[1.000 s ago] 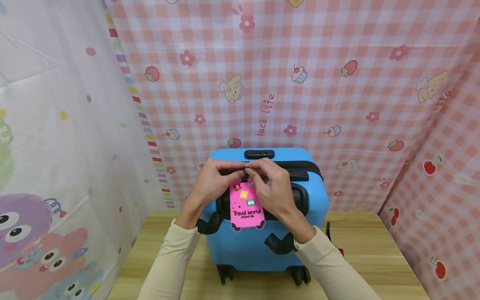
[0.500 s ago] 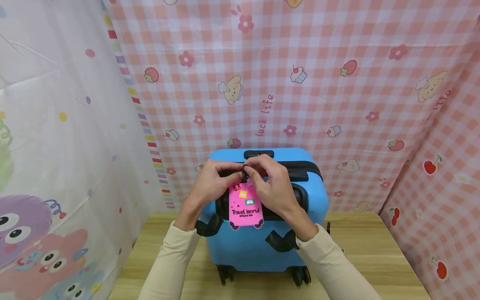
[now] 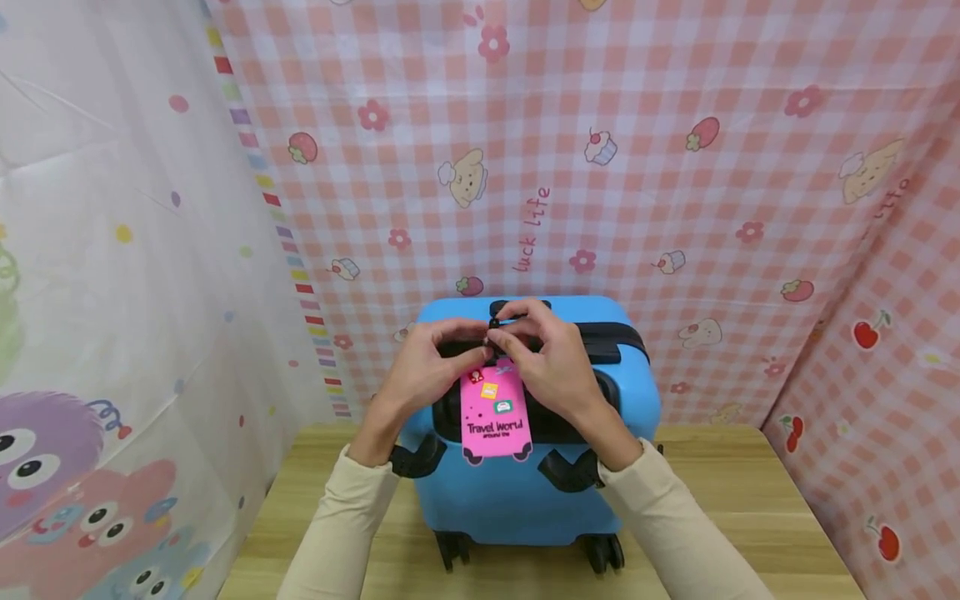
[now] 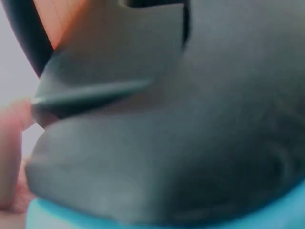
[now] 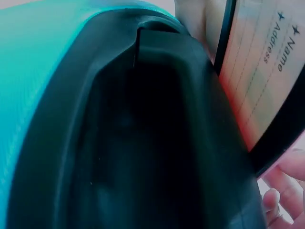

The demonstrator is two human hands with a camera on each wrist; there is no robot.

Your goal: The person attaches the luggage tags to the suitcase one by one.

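Note:
A pink luggage tag (image 3: 495,429) printed "Travel World" hangs in front of the black carry handle (image 3: 602,348) on top of a blue suitcase (image 3: 517,508). Its thin black strap (image 3: 494,322) stands up between the fingertips of both hands. My left hand (image 3: 422,367) pinches the strap low, close over the handle. From the other side my right hand (image 3: 558,367) holds the strap between thumb and index finger, a little higher. The right wrist view has the luggage tag's back (image 5: 259,67) with name and address lines. Black handle plastic (image 4: 119,167) fills most of the left wrist view.
The suitcase stands on its wheels on a wood-grain table (image 3: 720,500). Close behind it hangs a pink checked cloth (image 3: 637,208), with a white cartoon-print cloth (image 3: 172,292) along the left. A black combination lock (image 3: 498,307) sits on the suitcase top, partly covered.
My right fingers have risen slightly and spread a little, so the black strap end now shows between them. The left hand stays nearly in place; the luggage tag barely shifts.

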